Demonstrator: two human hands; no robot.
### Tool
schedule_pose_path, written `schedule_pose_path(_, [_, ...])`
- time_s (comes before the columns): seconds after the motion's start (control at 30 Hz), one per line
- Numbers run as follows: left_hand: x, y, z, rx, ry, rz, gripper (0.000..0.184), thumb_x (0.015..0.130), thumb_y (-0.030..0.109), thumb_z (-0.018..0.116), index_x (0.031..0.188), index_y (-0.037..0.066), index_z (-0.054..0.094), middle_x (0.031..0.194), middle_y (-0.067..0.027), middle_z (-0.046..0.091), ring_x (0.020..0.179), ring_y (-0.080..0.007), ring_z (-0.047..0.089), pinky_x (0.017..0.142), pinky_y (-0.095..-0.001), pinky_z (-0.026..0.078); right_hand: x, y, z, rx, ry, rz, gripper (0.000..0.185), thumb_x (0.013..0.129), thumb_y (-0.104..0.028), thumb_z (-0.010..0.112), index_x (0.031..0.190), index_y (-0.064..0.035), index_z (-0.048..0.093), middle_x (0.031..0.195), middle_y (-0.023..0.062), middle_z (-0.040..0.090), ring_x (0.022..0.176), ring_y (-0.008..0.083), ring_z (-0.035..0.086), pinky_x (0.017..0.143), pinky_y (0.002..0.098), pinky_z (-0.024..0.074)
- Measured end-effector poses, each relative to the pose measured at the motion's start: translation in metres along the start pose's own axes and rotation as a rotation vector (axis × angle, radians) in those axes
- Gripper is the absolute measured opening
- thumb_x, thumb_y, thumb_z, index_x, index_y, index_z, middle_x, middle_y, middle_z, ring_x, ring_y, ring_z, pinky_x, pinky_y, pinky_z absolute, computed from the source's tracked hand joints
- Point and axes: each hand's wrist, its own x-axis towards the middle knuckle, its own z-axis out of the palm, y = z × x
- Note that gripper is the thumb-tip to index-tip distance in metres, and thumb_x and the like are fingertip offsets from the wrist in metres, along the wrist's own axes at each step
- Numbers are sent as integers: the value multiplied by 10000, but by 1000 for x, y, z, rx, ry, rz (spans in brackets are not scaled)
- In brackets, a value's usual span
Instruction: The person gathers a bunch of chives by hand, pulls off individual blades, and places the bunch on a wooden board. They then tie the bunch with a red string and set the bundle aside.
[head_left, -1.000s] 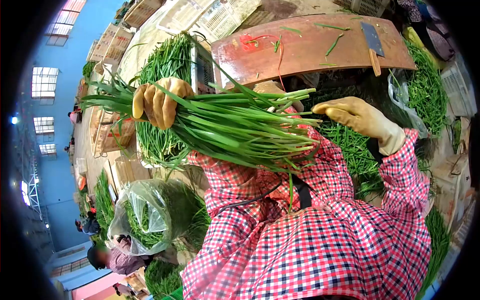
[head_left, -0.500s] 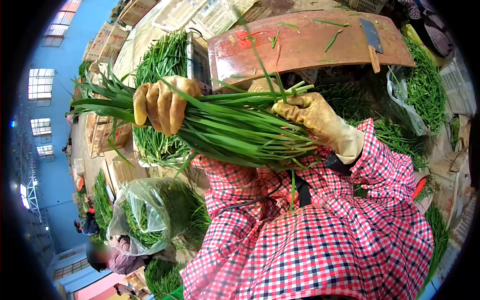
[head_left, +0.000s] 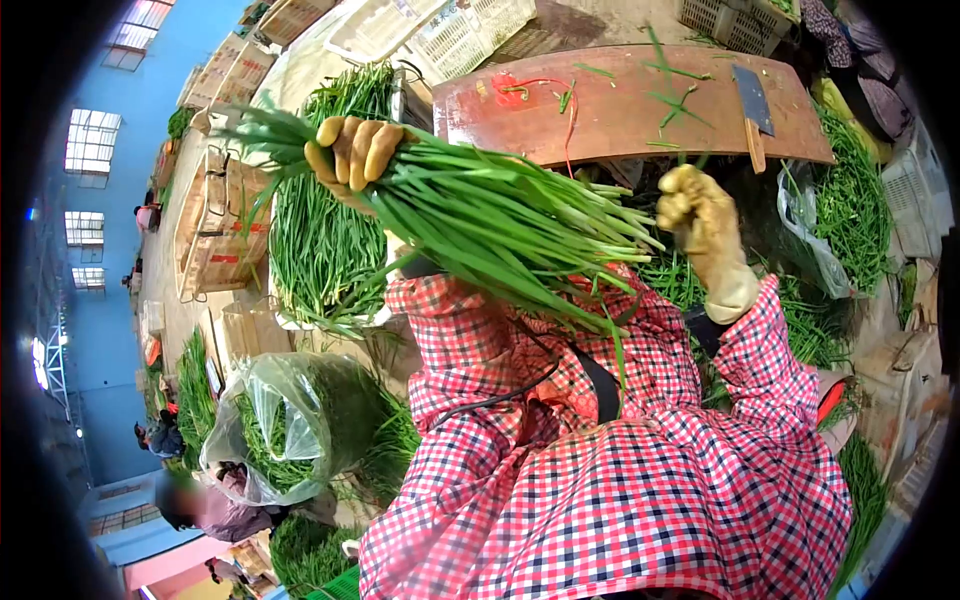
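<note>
My left hand [head_left: 355, 155], in a yellowed rubber glove, is closed around a thick bundle of garlic chives [head_left: 510, 205] near its leafy end. The pale cut stems point right, and a loose blade hangs below the bundle. To the right of the stem ends, and apart from them, my right hand [head_left: 705, 235] is raised in the same kind of glove, its fingers curled closed. A faint green smear shows at its fingertips; whether it holds a blade is unclear.
A curved wooden board [head_left: 620, 110] lies ahead with a cleaver [head_left: 752, 105], red string and loose green scraps. A crate of chives [head_left: 335, 230] stands left, with a plastic bag of greens [head_left: 300, 430] below it. More greens [head_left: 850, 190] lie right. Another person [head_left: 235, 505] is at lower left.
My right hand has come away from the stem ends and moved right and slightly down. The bundle stays in my left hand, which has moved right and up, tilting the stems downward.
</note>
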Motion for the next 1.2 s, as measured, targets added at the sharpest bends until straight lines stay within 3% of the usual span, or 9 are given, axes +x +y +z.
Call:
schedule_pose_path(0.07, [6, 3, -3, 7, -10, -69, 306, 1000, 247, 532, 1021, -48, 614, 542, 64, 466, 520, -65, 515, 597, -252, 458, 7, -5, -64, -43, -120, 70, 315, 1009, -297, 501, 960, -11, 622, 683, 17, 547, 634, 116, 533, 614, 283, 465])
schedule_pose_path(0.13, [4, -2, 4, 12, 91, -25, 319, 992, 250, 554, 1027, -56, 637, 589, 37, 508, 574, -93, 537, 616, -266, 465, 7, -7, -86, -1165, 108, 229, 335, 972, -323, 581, 1135, -36, 641, 821, 64, 668, 743, 147, 618, 712, 291, 507])
schedule_pose_path(0.17, [5, -1, 6, 29, 142, -14, 314, 989, 246, 558, 1030, -54, 642, 599, 31, 518, 582, -96, 538, 621, -268, 465, -7, -2, -100, -1809, 68, -171, 383, 926, -340, 659, 1213, -87, 647, 985, 95, 723, 883, 170, 672, 805, 290, 519])
schedule_pose_path(0.33, [0, -12, 14, 7, 414, -3, 273, 965, 247, 596, 985, -20, 649, 645, 25, 539, 589, -116, 533, 652, -286, 468, -45, -68, -6, -1099, -96, -328, 334, 928, -225, 667, 1211, -51, 636, 1193, 118, 670, 1124, 240, 632, 957, 327, 494])
schedule_pose_path(0.4, [0, -16, 15, 8, 479, -21, 240, 959, 239, 598, 933, 4, 641, 643, 32, 533, 607, -115, 539, 666, -285, 474, -53, -82, 33, -1306, -302, -864, 409, 859, -140, 698, 1258, -94, 622, 1240, 109, 639, 1172, 263, 588, 1031, 395, 454])
schedule_pose_path(0.57, [-4, -22, 8, 114, 680, 4, 244, 954, 246, 601, 929, 7, 641, 639, 32, 545, 583, -118, 528, 644, -285, 486, -27, -42, 54, -1550, -406, -1104, 768, 648, -156, 806, 1360, -236, 532, 1434, 36, 454, 1302, 295, 431, 1000, 435, 473])
schedule_pose_path(0.67, [-8, -32, 12, 178, 702, -48, 196, 942, 197, 606, 909, 7, 636, 638, 34, 557, 642, -115, 551, 713, -268, 496, -9, -27, 52, -1487, -427, -1254, 523, 711, -196, 744, 1219, -244, 626, 1411, 31, 517, 1308, 288, 438, 925, 453, 464])
schedule_pose_path(1.03, [-22, -20, 1, 323, 889, 18, 193, 946, 230, 614, 903, 43, 634, 661, 27, 570, 626, -129, 550, 652, -271, 508, -12, -36, 45, -1006, -651, -1021, 244, 740, -4, 757, 943, -102, 664, 1157, 42, 691, 1172, 306, 581, 961, 425, 450])
schedule_pose_path(1.2, [-24, 6, -8, 336, 905, 91, 202, 944, 230, 624, 902, 32, 617, 668, 31, 555, 616, -117, 542, 635, -268, 509, -38, -50, 3, -954, -702, -483, 215, 755, -37, 763, 957, -61, 695, 991, 63, 708, 917, 278, 672, 802, 368, 529])
